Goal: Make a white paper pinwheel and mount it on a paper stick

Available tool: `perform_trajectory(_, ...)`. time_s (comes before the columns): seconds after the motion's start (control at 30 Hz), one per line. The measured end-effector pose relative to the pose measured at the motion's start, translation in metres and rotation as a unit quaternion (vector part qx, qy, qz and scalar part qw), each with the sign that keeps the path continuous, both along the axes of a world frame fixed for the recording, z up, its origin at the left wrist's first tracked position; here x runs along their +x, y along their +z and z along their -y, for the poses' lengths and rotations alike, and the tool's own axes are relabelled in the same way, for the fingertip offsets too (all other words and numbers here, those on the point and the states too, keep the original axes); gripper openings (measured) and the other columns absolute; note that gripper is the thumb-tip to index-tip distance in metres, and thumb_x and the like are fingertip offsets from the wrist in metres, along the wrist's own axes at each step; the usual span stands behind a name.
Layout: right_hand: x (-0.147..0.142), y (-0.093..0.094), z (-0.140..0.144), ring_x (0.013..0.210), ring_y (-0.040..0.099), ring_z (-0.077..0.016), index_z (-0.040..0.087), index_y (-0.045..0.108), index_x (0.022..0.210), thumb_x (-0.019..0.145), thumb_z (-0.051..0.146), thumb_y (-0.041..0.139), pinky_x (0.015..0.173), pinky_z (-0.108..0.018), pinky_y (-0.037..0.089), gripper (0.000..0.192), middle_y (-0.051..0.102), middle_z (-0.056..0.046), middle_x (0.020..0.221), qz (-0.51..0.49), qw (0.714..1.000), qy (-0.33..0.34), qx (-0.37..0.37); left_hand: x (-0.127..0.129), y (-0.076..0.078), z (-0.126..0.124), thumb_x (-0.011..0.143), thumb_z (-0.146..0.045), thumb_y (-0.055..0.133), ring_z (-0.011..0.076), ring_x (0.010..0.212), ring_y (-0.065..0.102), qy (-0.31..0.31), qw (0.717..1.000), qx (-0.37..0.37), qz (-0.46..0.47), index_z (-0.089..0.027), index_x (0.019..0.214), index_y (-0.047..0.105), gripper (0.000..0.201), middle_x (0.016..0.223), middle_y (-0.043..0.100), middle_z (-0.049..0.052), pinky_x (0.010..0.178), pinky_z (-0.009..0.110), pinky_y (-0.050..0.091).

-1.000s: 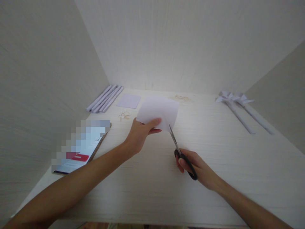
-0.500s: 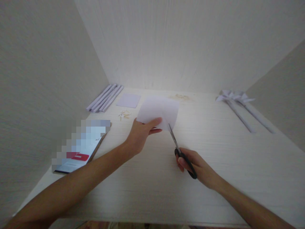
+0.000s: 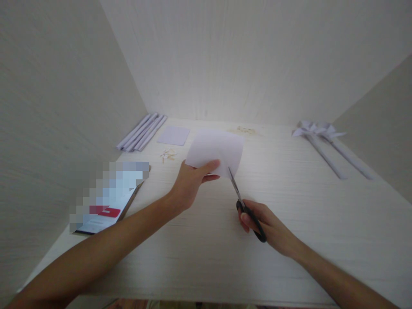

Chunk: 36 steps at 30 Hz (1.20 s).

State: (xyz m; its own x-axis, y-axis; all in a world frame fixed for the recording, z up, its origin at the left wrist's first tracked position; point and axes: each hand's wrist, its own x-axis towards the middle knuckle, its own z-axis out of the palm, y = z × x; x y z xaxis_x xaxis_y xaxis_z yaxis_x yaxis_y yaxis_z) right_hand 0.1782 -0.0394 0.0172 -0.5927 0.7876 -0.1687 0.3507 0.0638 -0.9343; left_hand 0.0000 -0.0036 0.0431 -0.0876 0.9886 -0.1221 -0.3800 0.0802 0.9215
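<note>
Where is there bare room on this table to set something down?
Bare tabletop lies between the right hand and the two paper rods, and between the forearms. The left side is crowded: phone, paper tubes, paper square, slivers.

Pale streaked tabletop (image 3: 206, 262) running wide here | far wall (image 3: 209, 64) climbing behind it | left wall (image 3: 58, 107) sitting in grey shade | right wall (image 3: 391, 120) dim too | light (image 3: 209, 107) pooling far-centre
</note>
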Motion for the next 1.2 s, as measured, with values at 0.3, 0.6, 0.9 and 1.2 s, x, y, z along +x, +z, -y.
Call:
perform_trajectory(0.3, 0.0005, -0.0029, 0.0002, 0.053, 0.033, -0.0095, 0.018, 0.037, 0.060, 0.077, 0.056, 0.037, 0.045, -0.023, 0.026, 0.042, 0.036, 0.002, 0.057, 0.009, 1.000, -0.003, -0.005, -0.0003, 0.0003, -0.0002, 0.056, -0.022, 0.069, 0.0132, 0.071, 0.060, 0.004, 1.000, 0.001, -0.007, -0.017, 0.088, 0.062, 0.034, 0.082, 0.065, 0.002, 0.058, 0.023, 0.053)
perform_trajectory(0.6, 0.0001, -0.0042, -0.0003, 0.051, 0.031, -0.0092, 0.018, 0.035, 0.057, 0.077, 0.057, 0.036, 0.045, -0.023, 0.025, 0.043, 0.033, 0.003, 0.055, 0.025, 1.000, -0.006, 0.016, -0.0006, 0.0003, -0.0004, 0.057, -0.023, 0.069, 0.0126, 0.070, 0.060, -0.002, 1.000, 0.001, -0.009, -0.017, 0.090, 0.062, 0.035, 0.082, 0.065, 0.002, 0.057, 0.022, 0.053)
perform_trajectory(0.9, -0.0002, -0.0044, 0.0008, 0.050, 0.032, -0.0088, 0.018, 0.035, 0.057, 0.078, 0.055, 0.036, 0.045, -0.022, 0.026, 0.043, 0.035, 0.003, 0.054, 0.033, 0.999, -0.010, 0.027, -0.0009, 0.0005, 0.0002, 0.057, -0.022, 0.068, 0.0121, 0.070, 0.060, -0.003, 1.000, 0.004, -0.007, -0.017, 0.087, 0.063, 0.031, 0.082, 0.065, 0.001, 0.056, 0.021, 0.053)
perform_trajectory(1.2, 0.0018, -0.0065, 0.0009, 0.049, 0.033, -0.0087, 0.018, 0.035, 0.056, 0.080, 0.050, 0.037, 0.044, -0.022, 0.026, 0.040, 0.035, 0.003, 0.054, 0.043, 0.998, -0.009, 0.033, -0.0005, 0.0003, -0.0015, 0.056, -0.022, 0.068, 0.0125, 0.069, 0.060, 0.002, 1.000, -0.004, -0.012, -0.015, 0.084, 0.064, 0.029, 0.080, 0.065, 0.002, 0.055, 0.022, 0.053)
